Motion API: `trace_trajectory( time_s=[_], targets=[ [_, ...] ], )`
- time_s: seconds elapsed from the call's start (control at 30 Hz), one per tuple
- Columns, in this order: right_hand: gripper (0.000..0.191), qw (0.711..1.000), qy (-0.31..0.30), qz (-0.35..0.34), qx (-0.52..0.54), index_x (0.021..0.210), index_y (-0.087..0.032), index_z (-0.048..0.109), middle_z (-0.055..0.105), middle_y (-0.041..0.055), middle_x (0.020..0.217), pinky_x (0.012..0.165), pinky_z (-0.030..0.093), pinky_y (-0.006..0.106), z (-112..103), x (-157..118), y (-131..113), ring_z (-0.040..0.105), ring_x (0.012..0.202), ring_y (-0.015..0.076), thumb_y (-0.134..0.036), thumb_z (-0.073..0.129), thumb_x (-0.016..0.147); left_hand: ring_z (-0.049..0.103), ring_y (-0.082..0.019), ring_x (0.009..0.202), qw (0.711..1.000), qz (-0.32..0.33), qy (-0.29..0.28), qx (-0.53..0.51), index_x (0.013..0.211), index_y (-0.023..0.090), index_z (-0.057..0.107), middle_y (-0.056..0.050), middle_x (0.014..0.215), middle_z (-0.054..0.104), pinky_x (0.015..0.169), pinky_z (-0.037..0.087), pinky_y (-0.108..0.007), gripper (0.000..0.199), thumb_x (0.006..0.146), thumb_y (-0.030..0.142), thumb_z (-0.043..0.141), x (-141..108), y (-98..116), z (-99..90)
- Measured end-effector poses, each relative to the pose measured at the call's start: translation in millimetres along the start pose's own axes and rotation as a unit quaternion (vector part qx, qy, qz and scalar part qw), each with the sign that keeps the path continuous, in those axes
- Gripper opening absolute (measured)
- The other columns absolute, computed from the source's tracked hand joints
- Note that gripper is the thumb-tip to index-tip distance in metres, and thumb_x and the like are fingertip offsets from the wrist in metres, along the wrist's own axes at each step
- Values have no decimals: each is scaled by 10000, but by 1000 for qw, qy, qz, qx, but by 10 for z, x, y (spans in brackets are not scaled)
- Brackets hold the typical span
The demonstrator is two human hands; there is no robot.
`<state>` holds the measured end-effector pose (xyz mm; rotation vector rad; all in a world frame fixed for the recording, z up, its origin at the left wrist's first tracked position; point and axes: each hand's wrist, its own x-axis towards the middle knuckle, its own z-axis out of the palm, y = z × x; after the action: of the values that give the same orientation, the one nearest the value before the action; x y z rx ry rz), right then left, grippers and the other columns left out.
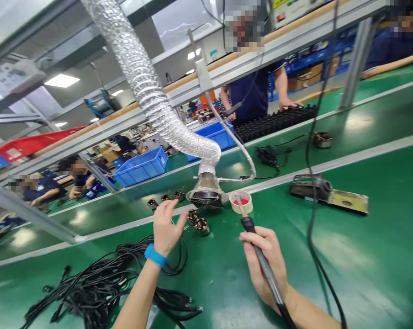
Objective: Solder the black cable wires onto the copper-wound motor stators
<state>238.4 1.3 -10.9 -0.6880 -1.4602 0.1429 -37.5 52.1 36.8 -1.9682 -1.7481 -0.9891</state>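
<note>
My right hand (266,262) holds a soldering iron (261,256) with a black and grey handle. The iron's tip reaches into a small cream-coloured round container (241,202) with something red inside. My left hand (167,226), above a blue wristband (155,256), is raised with thumb and fingers apart and nothing visible in it. Just right of its thumb sit copper-wound stators (202,226), and a few more (152,204) lie beyond its fingertips. A bundle of black cables (100,278) spreads beneath and left of my left forearm.
A silver flexible duct (148,91) ends in a hood (206,194) over the green bench (357,246). At right lies a metal stand with a yellow sponge tray (346,202), and a black cord (311,228) hangs down. Blue bins (141,167), black parts (275,123) and other people are beyond.
</note>
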Motion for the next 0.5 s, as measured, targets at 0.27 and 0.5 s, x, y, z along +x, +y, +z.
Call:
trace_trajectory(
  time_s=[0.27,0.5],
  targets=[
    [321,1000,-2,-15,-12,1176,-215,608,623,80,991,784,519,386,79,-8,127,593,915,223,-100,557,881,617,-230,1065,946,-317,-38,63,1144,120,628,-125,1140,642,972,485,-399,251,966,188,465,624,-1597,22],
    [290,998,-5,-28,-48,1154,-242,622,635,68,969,738,543,371,85,33,256,618,875,216,-145,573,885,620,-243,1078,915,-333,-203,100,1258,160,576,-110,1262,596,895,543,-444,373,927,328,620,730,-2003,384]
  ],
)
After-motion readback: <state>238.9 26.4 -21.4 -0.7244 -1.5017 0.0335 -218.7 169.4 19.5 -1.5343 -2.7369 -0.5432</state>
